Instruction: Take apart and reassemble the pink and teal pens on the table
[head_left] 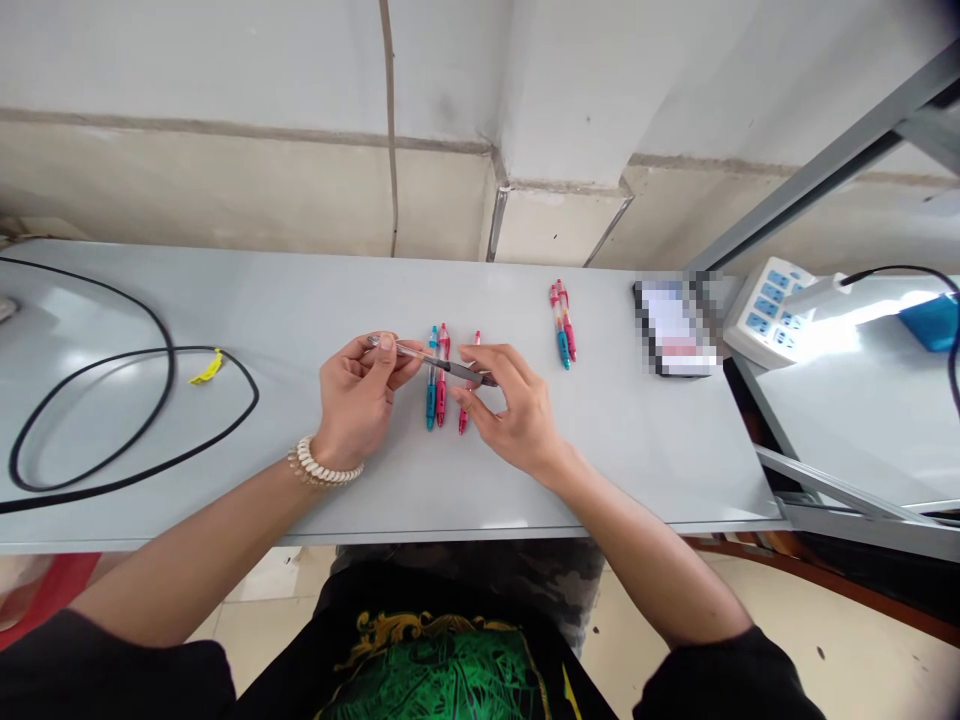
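A clear pen with a dark grip (pixel 459 370) is held slantwise above the grey table (pixel 300 300). My left hand (pixel 362 395) pinches its clear end between thumb and fingers. At its dark end, my right hand (pixel 514 405) has thumb and fingers closed around it. Beneath and between the hands lie a teal pen (pixel 430 400), a red pen beside it (pixel 442 395) and another red pen (pixel 464 412), partly hidden by the right hand. Farther right, a teal-gripped pen (pixel 561 335) and a pink pen (pixel 569 330) lie together.
A black cable (pixel 169 350) loops across the table's left side, near a yellow scrap (pixel 207 368). On the right are a blurred phone-like device (pixel 675 330), a white power strip (pixel 772 310) and a metal frame (pixel 817 150). A wall stands behind the table.
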